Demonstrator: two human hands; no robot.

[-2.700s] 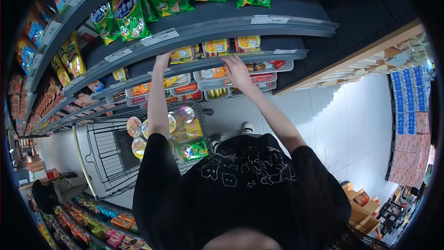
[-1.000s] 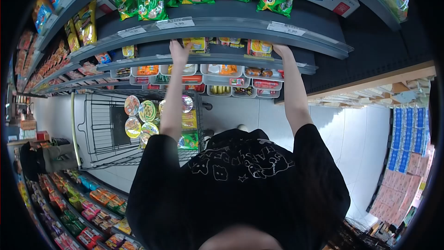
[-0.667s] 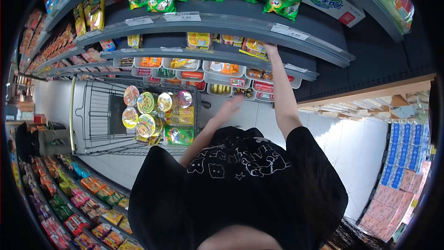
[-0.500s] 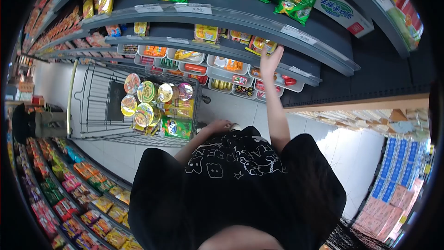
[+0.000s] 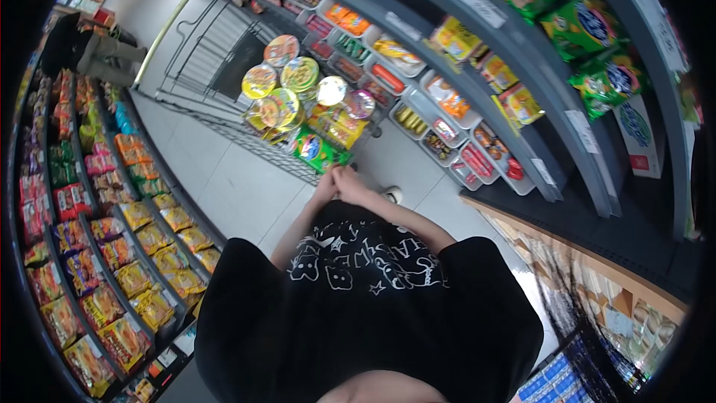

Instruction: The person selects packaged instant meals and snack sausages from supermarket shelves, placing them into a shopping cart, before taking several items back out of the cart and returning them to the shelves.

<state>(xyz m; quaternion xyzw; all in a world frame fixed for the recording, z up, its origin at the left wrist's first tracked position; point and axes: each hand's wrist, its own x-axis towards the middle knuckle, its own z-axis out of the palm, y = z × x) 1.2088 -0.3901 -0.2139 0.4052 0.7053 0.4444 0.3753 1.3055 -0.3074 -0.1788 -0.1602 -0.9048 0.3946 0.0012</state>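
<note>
My left hand (image 5: pixel 325 186) and my right hand (image 5: pixel 350 183) are together in front of my waist, fingers closed and touching. Whether anything small is between them cannot be made out. Just beyond them a green snack bag (image 5: pixel 315 151) lies in the wire shopping cart (image 5: pixel 216 128). Beside the bag are yellow packs (image 5: pixel 339 128). Several round instant noodle cups (image 5: pixel 299 73) are stacked next to these, with colourful lids facing up.
On the right, a shelf holds green bags (image 5: pixel 574 30), small yellow packs (image 5: pixel 520 104) and white bins (image 5: pixel 410 121) of packaged snacks. Shelves of bagged snacks (image 5: pixel 134 280) line the left. Beyond the cart, a person (image 5: pixel 108 60) stands at upper left. Pale tiled floor (image 5: pixel 235 179) lies between.
My right hand has come back from a yellow pack on the shelf and joined my left hand at my waist. The view has turned, so the cart appears tilted and nearer the centre.
</note>
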